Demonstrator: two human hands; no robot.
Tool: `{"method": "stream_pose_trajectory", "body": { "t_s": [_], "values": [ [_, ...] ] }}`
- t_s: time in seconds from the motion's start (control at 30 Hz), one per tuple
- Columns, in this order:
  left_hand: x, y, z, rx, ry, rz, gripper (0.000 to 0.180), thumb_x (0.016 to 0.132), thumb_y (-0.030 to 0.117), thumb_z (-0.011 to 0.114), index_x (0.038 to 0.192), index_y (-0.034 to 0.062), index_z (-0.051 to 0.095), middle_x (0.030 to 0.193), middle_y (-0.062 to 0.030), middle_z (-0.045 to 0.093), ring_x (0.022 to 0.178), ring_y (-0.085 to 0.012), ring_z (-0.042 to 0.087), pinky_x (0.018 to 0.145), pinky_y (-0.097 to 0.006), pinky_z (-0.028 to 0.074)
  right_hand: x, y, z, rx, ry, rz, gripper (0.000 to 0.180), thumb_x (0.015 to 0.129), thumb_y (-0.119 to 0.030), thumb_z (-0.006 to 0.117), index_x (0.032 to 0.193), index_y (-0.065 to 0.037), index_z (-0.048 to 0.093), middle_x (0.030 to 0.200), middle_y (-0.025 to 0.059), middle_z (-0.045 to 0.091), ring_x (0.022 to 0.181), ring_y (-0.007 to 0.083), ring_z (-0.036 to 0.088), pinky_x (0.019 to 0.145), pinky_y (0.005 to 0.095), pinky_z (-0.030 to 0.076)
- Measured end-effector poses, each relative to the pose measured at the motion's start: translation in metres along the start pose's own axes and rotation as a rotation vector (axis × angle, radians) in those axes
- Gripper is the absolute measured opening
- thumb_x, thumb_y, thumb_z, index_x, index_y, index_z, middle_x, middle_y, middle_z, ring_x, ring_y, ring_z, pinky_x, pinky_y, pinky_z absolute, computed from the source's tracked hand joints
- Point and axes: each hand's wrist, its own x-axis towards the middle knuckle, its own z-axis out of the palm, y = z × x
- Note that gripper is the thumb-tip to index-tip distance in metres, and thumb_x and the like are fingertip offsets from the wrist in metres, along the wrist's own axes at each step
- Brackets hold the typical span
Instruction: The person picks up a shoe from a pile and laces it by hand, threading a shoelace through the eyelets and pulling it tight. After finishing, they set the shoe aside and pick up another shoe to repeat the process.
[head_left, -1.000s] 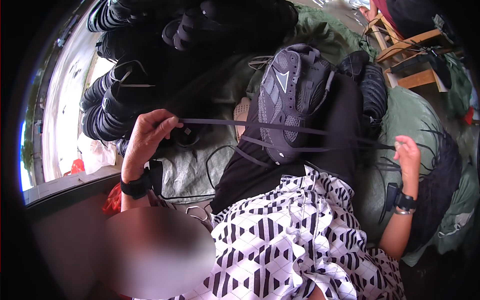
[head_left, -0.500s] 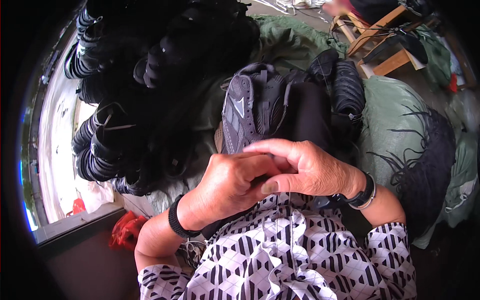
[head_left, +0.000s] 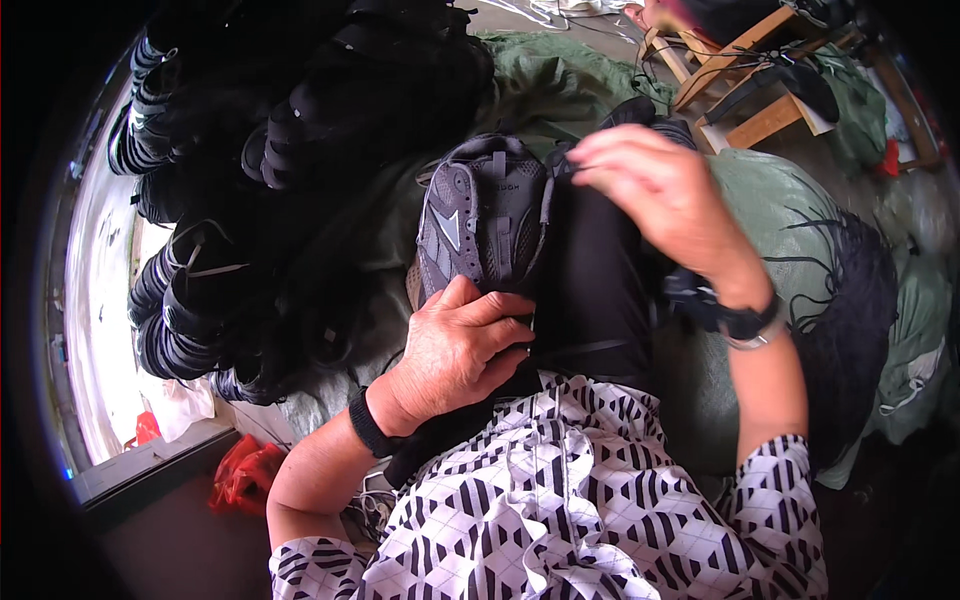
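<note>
A dark grey shoe upper (head_left: pixel 505 215) with a pale triangular side mark and eyelet holes lies across my lap, heel end away from me. My left hand (head_left: pixel 465 345) is closed on its near end, fingers curled and pressed together over the edge. Raised to the right of the upper, above my dark trouser leg (head_left: pixel 595 270), is my right hand (head_left: pixel 660 205). Motion blurs its fingers, which point left; whether they pinch something thin cannot be made out. A bundle of dark laces (head_left: pixel 850 290) lies at the right on green sacking (head_left: pixel 775 200).
Stacks of black shoe uppers (head_left: pixel 190 310) rise at the left. A red plastic bag (head_left: pixel 245 475) sits at lower left beside a grey box edge (head_left: pixel 150 465). A wooden stool (head_left: pixel 770 120) stands far right, near part of another person (head_left: pixel 700 18).
My right hand has left my left hand and swung up and away to the right. My left hand stays at the upper's near end. The whole view has shifted slightly.
</note>
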Motion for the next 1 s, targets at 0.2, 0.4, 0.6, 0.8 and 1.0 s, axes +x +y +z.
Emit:
{"method": "stream_pose_trajectory", "body": {
  "t_s": [0.2,0.4,0.6,0.8,1.0],
  "values": [
    [-0.003,0.000,-0.001,-0.011,-0.030,0.020,0.023,0.060,0.009,0.074,0.081,0.0164,0.069,0.101,0.0051,0.065,0.077,-0.0184,0.054,0.070,-0.030,0.048,0.015,0.023,0.042,-0.064,-0.287,-0.015,0.011,0.083,-0.007,0.057,0.081,0.002,0.063,0.088,0.0115,0.062,0.085,0.0284,0.060,0.075,0.0333,0.049],
    [0.003,-0.008,-0.007,-0.619,0.214,-0.274,0.016,0.075,0.001,0.070,0.090,0.0052,0.065,0.089,-0.0040,0.063,0.076,-0.0110,0.057,0.069,-0.026,0.048,0.004,0.042,0.057,0.117,0.001,-0.078,0.017,0.089,-0.012,0.055,0.091,0.001,0.066,0.089,0.0086,0.065,0.076,0.0203,0.064,0.067,0.0295,0.051],
    [0.012,-0.041,-0.004,-0.492,0.331,-0.563,0.026,0.076,0.012,0.076,0.081,0.0055,0.052,0.069,0.0051,0.047,0.065,-0.0028,0.044,0.058,-0.019,0.040,-0.018,-0.009,0.046,0.664,0.019,0.564,0.020,0.090,-0.009,0.057,0.107,0.000,0.061,0.071,0.0047,0.064,0.050,0.0047,0.053,0.047,0.0183,0.043],
    [0.021,-0.045,-0.006,-0.740,0.256,-0.637,0.031,0.076,0.017,0.077,0.081,0.0071,0.048,0.071,0.0049,0.050,0.065,-0.0025,0.048,0.059,-0.019,0.043,-0.041,-0.015,0.073,0.540,-0.058,0.635,0.009,0.086,-0.004,0.060,0.093,-0.001,0.056,0.066,0.0037,0.061,0.053,0.0042,0.054,0.046,0.0209,0.044],
    [0.013,-0.050,0.000,-0.889,0.284,-0.607,0.027,0.080,0.014,0.074,0.081,0.0068,0.049,0.074,0.0042,0.052,0.069,-0.0015,0.050,0.063,-0.018,0.044,-0.031,-0.017,0.081,0.041,-0.027,0.187,0.011,0.079,-0.002,0.061,0.082,-0.004,0.051,0.076,0.0137,0.059,0.073,0.0351,0.059,0.061,0.0381,0.049]
  ]
}}
